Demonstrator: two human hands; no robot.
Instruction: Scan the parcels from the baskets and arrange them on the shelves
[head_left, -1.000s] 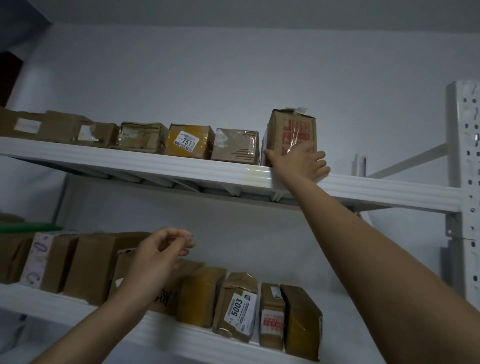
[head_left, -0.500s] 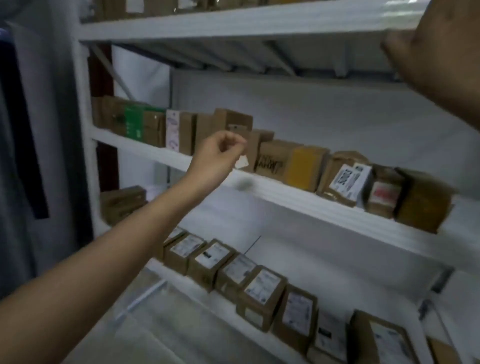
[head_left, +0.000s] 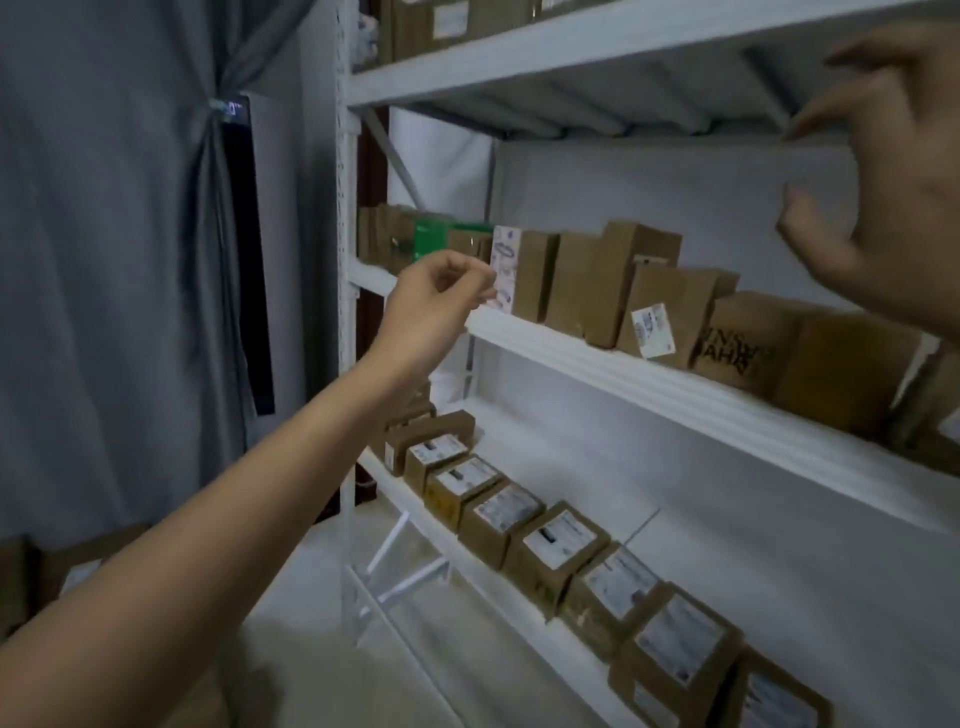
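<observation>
Both hands are up in front of the rack and neither carries a parcel, so the step in hand looks like the turn away from the shelves to fetch the next one. The baskets and any scanner are out of view.

The right hand (head_left: 883, 197) hangs in the air with its fingers spread and holding nothing, below the top shelf (head_left: 571, 47) and just in front of the near right end of the middle shelf (head_left: 649, 379). The left hand (head_left: 436, 306) is at the far left, by that shelf's front edge, with its fingers curled in toward the thumb. Nothing shows between them.

The cardboard parcels (head_left: 587, 280) stand in 1 tight row along the middle shelf, beside a green box (head_left: 436, 241) and a white patterned box (head_left: 506, 270). A second row of labelled parcels (head_left: 561, 551) lies flat on the lower shelf (head_left: 597, 467).

To do this well, draw the right hand straight back toward the body. A sideways sweep could clip the leaning parcel with the white label (head_left: 660, 322). When the next parcel comes, scan it before lifting it high, carry it in both hands, and set it label outward against the end of a row.
</observation>
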